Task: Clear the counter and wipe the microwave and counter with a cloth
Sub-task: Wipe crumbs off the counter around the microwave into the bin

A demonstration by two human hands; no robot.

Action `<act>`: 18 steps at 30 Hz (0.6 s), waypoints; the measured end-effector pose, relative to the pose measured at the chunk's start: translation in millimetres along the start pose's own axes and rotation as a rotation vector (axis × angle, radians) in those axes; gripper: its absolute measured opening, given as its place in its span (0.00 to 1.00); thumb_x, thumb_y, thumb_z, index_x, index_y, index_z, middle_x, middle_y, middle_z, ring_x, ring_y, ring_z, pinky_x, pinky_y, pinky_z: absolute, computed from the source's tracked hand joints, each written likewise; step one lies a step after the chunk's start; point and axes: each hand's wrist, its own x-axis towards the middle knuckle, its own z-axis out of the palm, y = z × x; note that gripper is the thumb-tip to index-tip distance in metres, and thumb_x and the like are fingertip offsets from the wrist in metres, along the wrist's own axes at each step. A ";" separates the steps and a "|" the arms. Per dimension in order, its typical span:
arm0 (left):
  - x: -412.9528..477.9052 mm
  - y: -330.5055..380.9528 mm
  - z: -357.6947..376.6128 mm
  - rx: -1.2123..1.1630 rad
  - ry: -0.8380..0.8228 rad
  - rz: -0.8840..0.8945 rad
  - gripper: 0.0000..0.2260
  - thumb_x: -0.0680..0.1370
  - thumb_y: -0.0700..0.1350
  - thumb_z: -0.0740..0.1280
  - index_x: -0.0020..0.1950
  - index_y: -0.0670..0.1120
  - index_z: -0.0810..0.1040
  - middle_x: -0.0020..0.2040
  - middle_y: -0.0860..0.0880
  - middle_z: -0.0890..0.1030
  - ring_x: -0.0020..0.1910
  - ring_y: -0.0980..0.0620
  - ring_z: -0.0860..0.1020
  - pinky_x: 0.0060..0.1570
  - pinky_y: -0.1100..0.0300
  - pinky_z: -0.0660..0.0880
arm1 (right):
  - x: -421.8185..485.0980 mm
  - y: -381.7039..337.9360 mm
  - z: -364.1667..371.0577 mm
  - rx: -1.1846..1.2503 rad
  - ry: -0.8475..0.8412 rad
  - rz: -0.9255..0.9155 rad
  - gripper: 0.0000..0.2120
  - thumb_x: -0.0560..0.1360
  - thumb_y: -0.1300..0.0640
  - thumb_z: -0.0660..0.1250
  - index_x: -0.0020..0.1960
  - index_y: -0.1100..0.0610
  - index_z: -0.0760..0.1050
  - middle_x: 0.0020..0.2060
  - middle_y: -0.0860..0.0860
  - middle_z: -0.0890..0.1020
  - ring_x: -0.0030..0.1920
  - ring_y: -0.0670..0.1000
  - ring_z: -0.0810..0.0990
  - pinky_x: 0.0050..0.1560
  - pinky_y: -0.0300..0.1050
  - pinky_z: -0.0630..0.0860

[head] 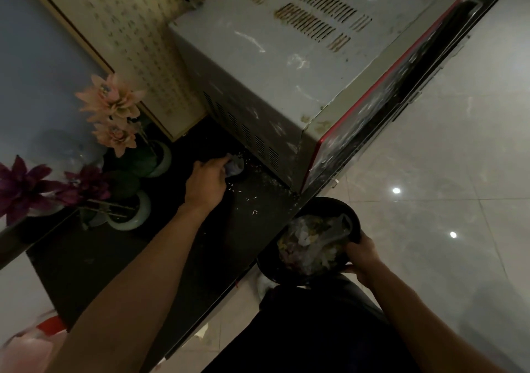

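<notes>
Nearest the camera, the right hand [362,260] grips a round black plastic bin [354,217], fingers curled over its rim on the side closest to the person. The bin hangs just off the front edge of the dark, glossy worktop [114,258], its rim close to that edge, and it holds a crumpled clear bag and mixed food scraps. Below it are the person's dark trousers and pale polished floor tiles [444,172] with ceiling lights reflected in them.

The left arm reaches out across the worktop. The left hand [206,183] rests low on the surface with its fingers clenched round a small bunched bluish-grey cloth [235,165]. The cloth sits on the worktop just beside the lower vented side wall of the microwave. Small white crumbs [253,213] are scattered on the dark surface between the hand and the worktop's front edge, with more along the foot of the appliance.

The grey metal microwave [272,65] with a red-trimmed front stands on the worktop. Its top and side show white smears and rust-coloured marks round the vent slots.

Left of the hand stand two pale green round vases [144,209], one with dark purple artificial flowers [20,186], the other with pink artificial flowers [110,100]. Behind them a cream patterned panel [129,28] leans against the blue wall.
</notes>
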 end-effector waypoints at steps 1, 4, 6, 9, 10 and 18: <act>-4.0 0.4 1.7 -0.015 -0.011 0.022 0.20 0.85 0.44 0.57 0.76 0.56 0.70 0.72 0.51 0.75 0.63 0.42 0.71 0.54 0.47 0.74 | 2.3 1.5 -0.3 -0.004 0.002 -0.012 0.32 0.58 0.53 0.65 0.64 0.46 0.75 0.49 0.55 0.84 0.49 0.63 0.84 0.47 0.64 0.83; -10.9 -3.4 0.0 -0.106 0.047 0.008 0.18 0.85 0.45 0.57 0.75 0.55 0.72 0.71 0.48 0.77 0.65 0.42 0.73 0.58 0.46 0.75 | -4.8 -2.6 -0.6 0.027 -0.001 -0.013 0.32 0.59 0.57 0.64 0.63 0.46 0.75 0.49 0.56 0.84 0.48 0.63 0.84 0.45 0.64 0.83; -4.2 -12.4 -8.7 -0.181 0.161 -0.063 0.18 0.84 0.44 0.59 0.74 0.53 0.73 0.68 0.44 0.79 0.65 0.41 0.76 0.59 0.47 0.76 | -10.1 -6.1 -0.2 0.038 0.005 -0.011 0.32 0.58 0.58 0.63 0.63 0.46 0.75 0.49 0.56 0.84 0.49 0.63 0.83 0.45 0.64 0.83; 21.5 -27.6 -24.9 -0.227 0.276 -0.142 0.17 0.84 0.43 0.60 0.73 0.49 0.75 0.65 0.42 0.81 0.62 0.40 0.79 0.57 0.50 0.76 | -11.8 -5.3 1.2 0.032 0.021 -0.011 0.33 0.58 0.56 0.64 0.64 0.44 0.75 0.51 0.56 0.84 0.50 0.63 0.83 0.46 0.65 0.83; 32.5 -30.7 -29.0 -0.223 0.288 -0.155 0.17 0.84 0.43 0.59 0.72 0.49 0.76 0.65 0.41 0.80 0.62 0.39 0.79 0.57 0.51 0.76 | -9.8 -3.5 2.2 0.025 0.029 -0.010 0.33 0.58 0.56 0.64 0.63 0.43 0.75 0.51 0.55 0.84 0.50 0.63 0.83 0.47 0.64 0.83; 85.8 -38.8 -28.6 -0.137 0.337 -0.184 0.20 0.79 0.35 0.57 0.65 0.49 0.79 0.63 0.44 0.81 0.62 0.37 0.76 0.60 0.47 0.76 | -2.6 6.4 6.0 -0.039 0.042 -0.009 0.34 0.59 0.49 0.64 0.65 0.38 0.72 0.54 0.53 0.83 0.54 0.62 0.82 0.52 0.64 0.81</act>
